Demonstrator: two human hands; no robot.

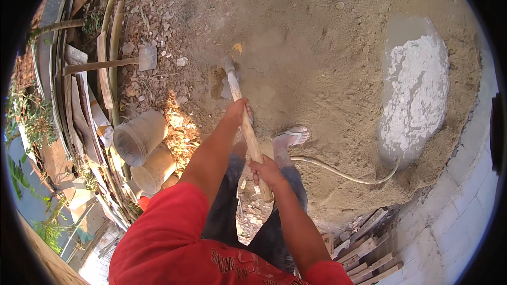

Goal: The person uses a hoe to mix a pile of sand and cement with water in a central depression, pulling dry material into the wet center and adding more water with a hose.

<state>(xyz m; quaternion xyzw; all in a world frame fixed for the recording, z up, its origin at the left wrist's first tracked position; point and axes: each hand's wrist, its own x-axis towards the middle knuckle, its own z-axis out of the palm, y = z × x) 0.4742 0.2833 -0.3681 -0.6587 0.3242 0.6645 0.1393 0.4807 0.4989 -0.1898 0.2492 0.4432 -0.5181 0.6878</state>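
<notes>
From where I stand, the far left is a heap of boards (87, 121), long and thin, some bowed, with a tool (147, 58) across them, its wooden shaft toward the left and its pale, squarish head toward the right. Just below it lie two buckets (138, 138), cloudy and pale, tipped on their sides close together, the mouths facing down and left. Beside them rubble (177, 126) spreads out, a patch of it in bright sun.

Next comes the left hand (238, 110), its grip closed around a thick wooden handle (247, 134), toward the upper part. The handle slants from the grey end near a yellow leaf (237, 48) down to a blunt butt in front of the legs; what sits on that grey end I can't make out clearly. The right hand (268, 172) has its grip wrapped round the same handle, lower down, near the butt.

Right of it, a foot (291, 136) in a pale sandal stands on the sand (338, 95). A hose (338, 175) curves across to a grey puddle (388, 150) with a white, crusty layer (417, 87) on top, ringed by sand. Planks (369, 258) lie stacked below, and a block wall (465, 195) bends along the right edge.
</notes>
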